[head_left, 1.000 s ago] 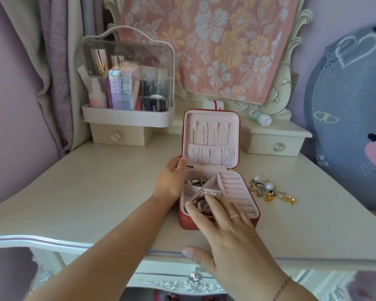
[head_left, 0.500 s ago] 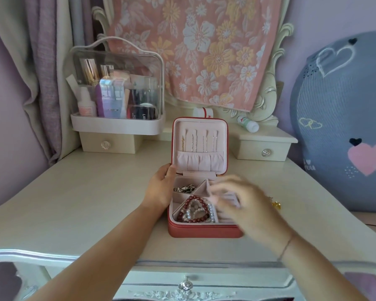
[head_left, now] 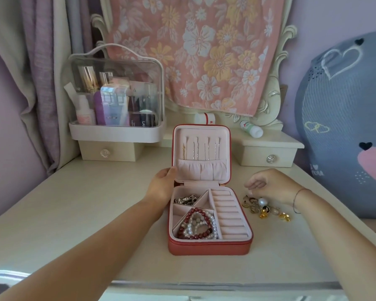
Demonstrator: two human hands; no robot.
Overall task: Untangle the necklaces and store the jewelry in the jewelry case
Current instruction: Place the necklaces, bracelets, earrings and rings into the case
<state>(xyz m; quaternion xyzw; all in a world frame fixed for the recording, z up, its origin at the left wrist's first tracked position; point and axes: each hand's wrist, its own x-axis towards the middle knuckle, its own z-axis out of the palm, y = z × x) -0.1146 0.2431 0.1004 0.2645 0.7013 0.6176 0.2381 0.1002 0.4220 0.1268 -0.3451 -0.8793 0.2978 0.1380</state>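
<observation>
A red jewelry case (head_left: 208,246) stands open mid-table, its lid upright with several thin necklaces (head_left: 201,151) hanging inside. Red and pearl bead bracelets (head_left: 197,224) fill its front left compartment, and silver pieces (head_left: 186,199) lie in the back left one. My left hand (head_left: 162,185) holds the case's left side at the hinge. My right hand (head_left: 269,185) hovers over a pile of rings and earrings (head_left: 265,207) on the table right of the case, fingers loosely curled downward and holding nothing that I can see.
A clear-lidded cosmetics organizer (head_left: 117,105) sits on a small drawer unit at the back left. A second drawer unit (head_left: 269,153) with a white bottle (head_left: 251,128) stands at the back right. A large blue cushion (head_left: 345,127) leans at the right.
My right hand left the bracelets in the case's front compartment and swung right to the pile of rings and earrings. My left hand stayed on the case.
</observation>
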